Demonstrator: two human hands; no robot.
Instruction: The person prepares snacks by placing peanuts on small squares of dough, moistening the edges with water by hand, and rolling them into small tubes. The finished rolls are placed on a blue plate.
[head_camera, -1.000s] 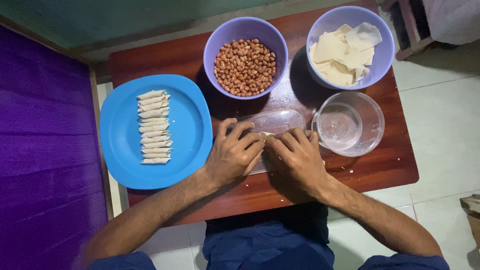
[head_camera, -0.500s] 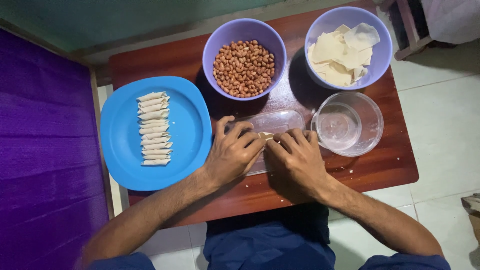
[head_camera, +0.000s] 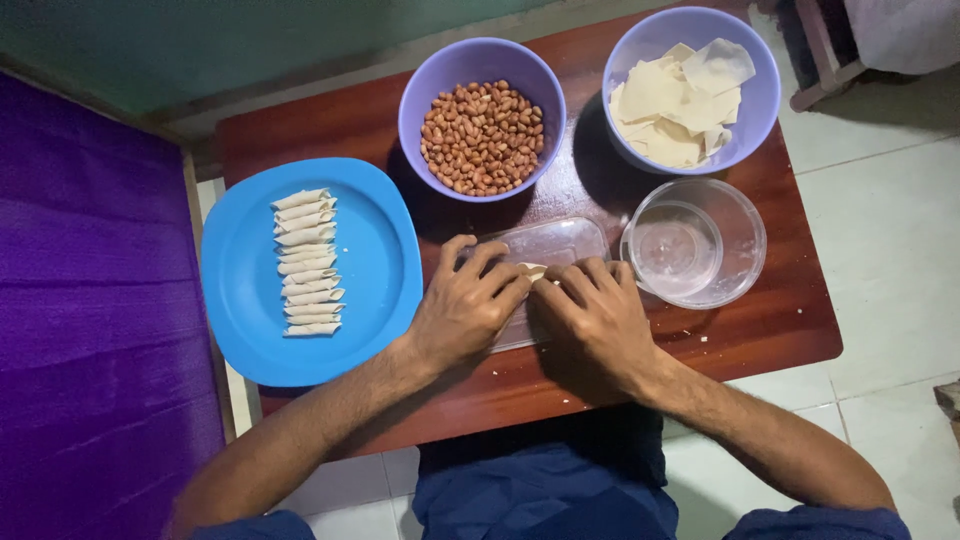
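Tiled floor, purple cloth at 9 o'clock, small dark wooden worktop (head_camera: 760, 330) in the middle. Both hands sit at centre over a clear plastic board (head_camera: 545, 245), fingertips meeting on a small pale dough wrapper (head_camera: 531, 270). Left hand (head_camera: 462, 312) and right hand (head_camera: 597, 325) are curled narrow, pinching and pressing the wrapper between them; filling inside not visible. Looks like the rolling step, mid-roll.

Blue plate (head_camera: 370, 250) at 9 o'clock carries a column of finished rolls (head_camera: 305, 262). Bowl of peanuts (head_camera: 482, 135) at 12, bowl of flat wrappers (head_camera: 680, 100) at 1–2, empty clear glass bowl (head_camera: 695, 240) at 3.

Next move, by my read: even fingertip pressure, keep the roll tight, seal the edge.
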